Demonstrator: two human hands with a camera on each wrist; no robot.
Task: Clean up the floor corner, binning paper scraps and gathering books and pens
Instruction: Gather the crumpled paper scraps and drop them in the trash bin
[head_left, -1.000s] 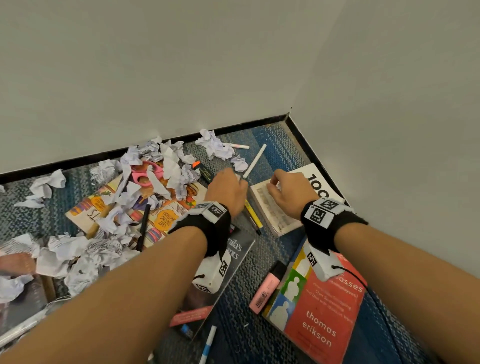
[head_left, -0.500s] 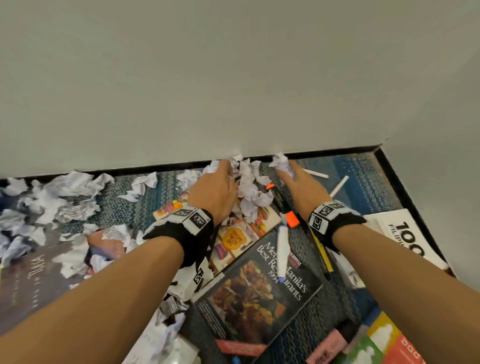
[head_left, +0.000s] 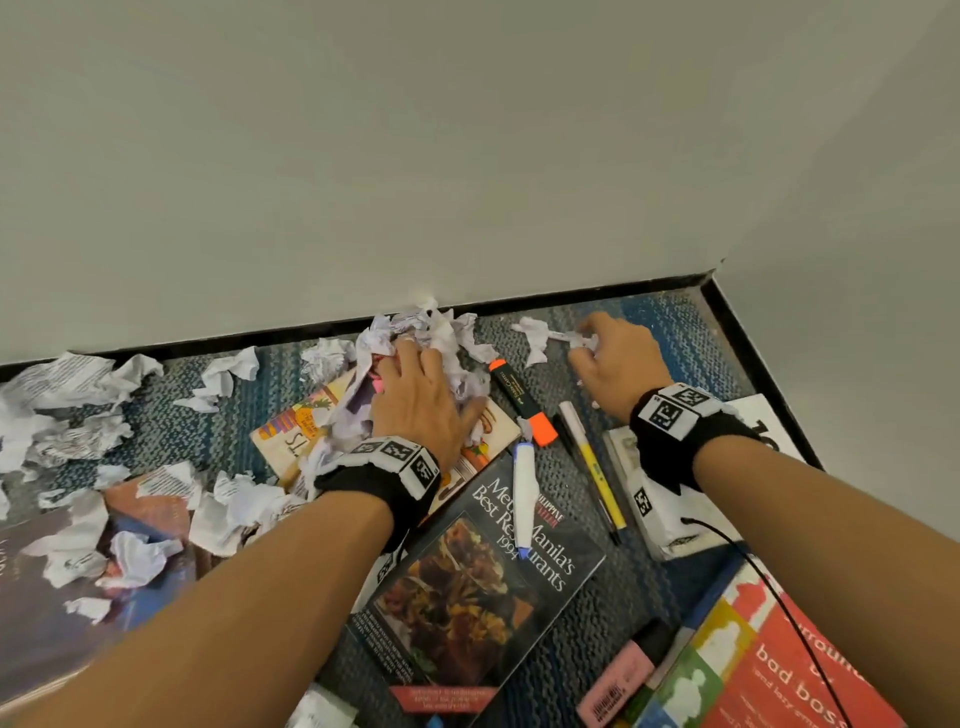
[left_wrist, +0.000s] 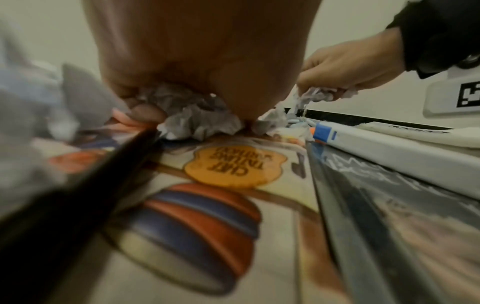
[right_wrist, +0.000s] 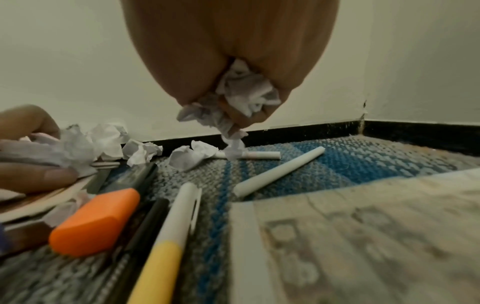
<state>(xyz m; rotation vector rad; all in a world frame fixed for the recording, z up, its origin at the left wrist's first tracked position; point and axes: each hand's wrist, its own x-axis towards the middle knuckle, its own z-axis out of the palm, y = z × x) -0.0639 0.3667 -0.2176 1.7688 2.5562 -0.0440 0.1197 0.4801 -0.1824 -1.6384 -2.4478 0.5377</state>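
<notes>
Two white sticks (right_wrist: 279, 171) beyond right hand (right_wrist: 231, 61)

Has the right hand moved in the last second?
Yes. The right hand left the white book and now reaches toward the black baseboard, its fingers gripping a paper scrap.

White paper scraps (head_left: 234, 369), an orange-capped highlighter (head_left: 524, 402), blue-striped grey carpet (head_left: 670, 332).

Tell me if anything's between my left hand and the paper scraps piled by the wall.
Nothing visible: the left hand already rests on the paper scraps, fingers curled into them. Pink scissors lie buried in that pile by the fingers.
</notes>
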